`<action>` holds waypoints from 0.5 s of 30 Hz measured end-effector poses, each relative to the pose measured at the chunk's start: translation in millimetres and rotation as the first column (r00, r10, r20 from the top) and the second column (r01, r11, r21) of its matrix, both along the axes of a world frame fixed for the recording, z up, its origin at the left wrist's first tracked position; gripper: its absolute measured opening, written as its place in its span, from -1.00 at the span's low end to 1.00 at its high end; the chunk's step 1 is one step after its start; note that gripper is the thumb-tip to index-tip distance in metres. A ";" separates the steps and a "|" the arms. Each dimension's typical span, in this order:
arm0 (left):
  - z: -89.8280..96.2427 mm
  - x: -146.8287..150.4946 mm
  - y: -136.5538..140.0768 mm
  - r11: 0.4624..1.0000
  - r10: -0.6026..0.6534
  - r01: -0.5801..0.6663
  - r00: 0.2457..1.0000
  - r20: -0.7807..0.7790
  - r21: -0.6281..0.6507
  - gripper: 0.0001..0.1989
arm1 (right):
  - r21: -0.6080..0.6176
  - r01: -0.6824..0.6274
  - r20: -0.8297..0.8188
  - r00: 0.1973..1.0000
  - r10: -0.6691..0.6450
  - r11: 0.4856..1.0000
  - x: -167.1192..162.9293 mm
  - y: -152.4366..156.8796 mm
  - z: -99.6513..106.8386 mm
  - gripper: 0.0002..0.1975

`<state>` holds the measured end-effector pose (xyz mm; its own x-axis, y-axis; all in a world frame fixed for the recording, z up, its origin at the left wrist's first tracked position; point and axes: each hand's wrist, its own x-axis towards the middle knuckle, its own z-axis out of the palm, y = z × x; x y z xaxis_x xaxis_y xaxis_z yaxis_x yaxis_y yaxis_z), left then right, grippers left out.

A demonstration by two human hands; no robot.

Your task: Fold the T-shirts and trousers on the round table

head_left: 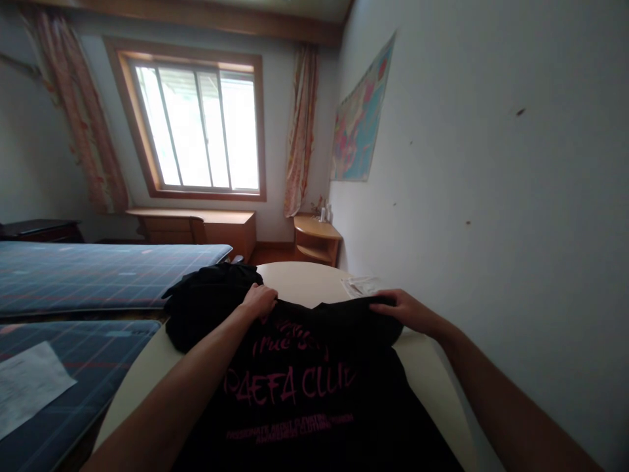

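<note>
A black T-shirt [295, 410] with pink lettering lies spread over a round cream table [295, 270], its lower part running out of the bottom of the view. My left hand [260, 301] is closed on the far edge of the shirt, left of the neckline. At the far right edge, my right hand [403, 309] pinches the black cloth, thumb underneath hidden by fabric. Beyond my left wrist sits a bunched pile of black cloth [209, 298], touching the shirt.
Clear plastic packaging [361, 286] lies beyond my right hand. A white wall [491, 196] stands close on the right. To the left are two blue plaid mattresses [98, 275], the nearer with a paper sheet [34, 383]. A desk [226, 226] and corner shelf [317, 229] stand behind.
</note>
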<state>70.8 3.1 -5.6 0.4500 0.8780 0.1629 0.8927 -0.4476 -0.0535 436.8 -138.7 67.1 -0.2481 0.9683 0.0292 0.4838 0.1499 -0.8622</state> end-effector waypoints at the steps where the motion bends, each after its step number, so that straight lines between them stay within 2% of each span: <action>1: 4.4 -2.1 1.1 0.999 0.028 -0.028 0.999 0.021 0.027 -0.83 | 0.044 0.064 -0.003 0.998 -0.064 0.997 3.5 6.1 0.9 -0.56; 4: 23.5 -12.3 5.4 0.980 0.143 -0.156 0.984 0.105 0.126 -0.76 | 0.229 0.260 -0.015 0.965 -0.263 0.938 14.2 31.0 2.7 -0.59; 7: 42.7 -22.6 10.3 0.935 0.260 -0.296 0.947 0.189 0.197 -0.71 | 0.403 0.459 -0.081 0.880 -0.469 0.792 22.6 63.9 3.6 -0.63; 9: 50.6 -25.7 12.6 0.901 0.320 -0.369 0.921 0.224 0.229 -0.68 | 0.456 0.572 -0.137 0.802 -0.581 0.682 25.1 87.7 3.4 -0.63; 10: 52.4 -25.5 13.3 0.887 0.341 -0.393 0.911 0.231 0.242 -0.66 | 0.462 0.607 -0.146 0.771 -0.620 0.647 25.1 99.5 2.7 -0.62; 12: 51.3 -21.9 13.7 0.880 0.352 -0.402 0.909 0.221 0.254 -0.65 | 0.458 0.630 -0.125 0.744 -0.656 0.628 22.6 121.2 -1.3 -0.60; 15: 39.8 -12.1 12.8 0.912 0.313 -0.343 0.936 0.162 0.223 -0.73 | 0.428 0.595 -0.028 0.761 -0.648 0.680 14.5 145.5 -17.2 -0.57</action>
<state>58.7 15.9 34.3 0.1068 0.8988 0.4252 0.9933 -0.1150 -0.0064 451.3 6.8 49.9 0.3799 0.8095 0.4476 0.6800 0.0837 -0.7285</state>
